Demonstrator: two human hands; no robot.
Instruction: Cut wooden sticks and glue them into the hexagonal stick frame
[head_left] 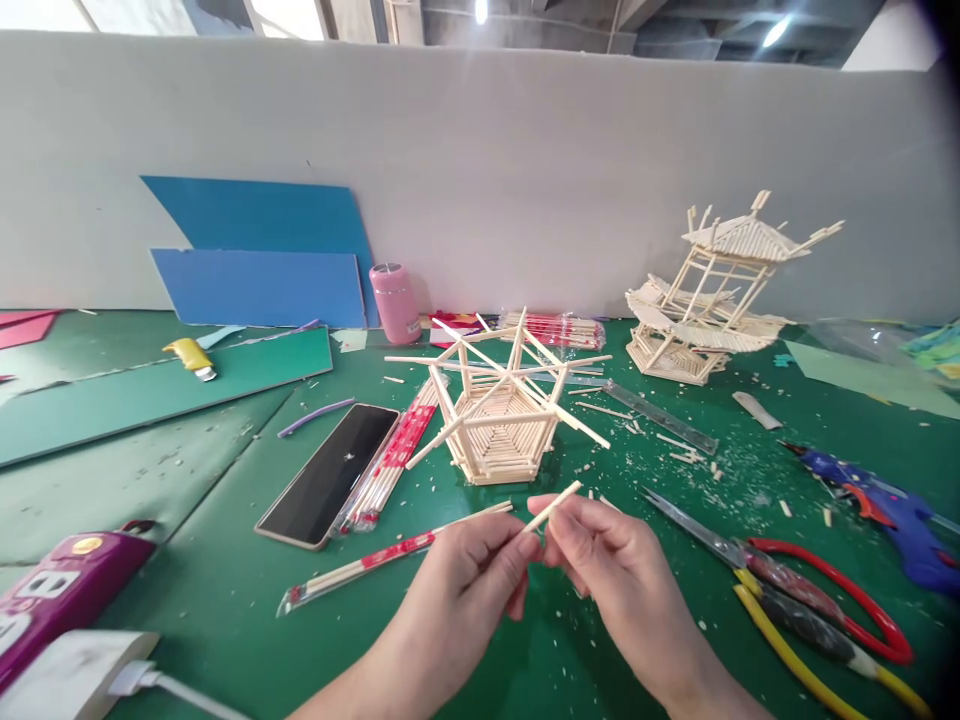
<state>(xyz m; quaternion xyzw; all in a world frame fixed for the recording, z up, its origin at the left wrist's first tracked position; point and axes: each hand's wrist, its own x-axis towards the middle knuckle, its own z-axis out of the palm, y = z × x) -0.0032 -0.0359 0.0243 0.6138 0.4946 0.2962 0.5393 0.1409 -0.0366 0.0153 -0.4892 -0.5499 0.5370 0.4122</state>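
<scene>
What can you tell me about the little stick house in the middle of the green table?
The little stick house is a six-sided basket shape built from pale wooden sticks, stacked in layers that narrow toward the floor. Upright posts rise from its corners, and long sticks cross over the top like a star, poking out past the sides. It looks unfinished, with no roof covering. It stands upright on the green table, with wood scraps scattered around it. Neither hand touches it; both are in front of it, nearer the camera.
</scene>
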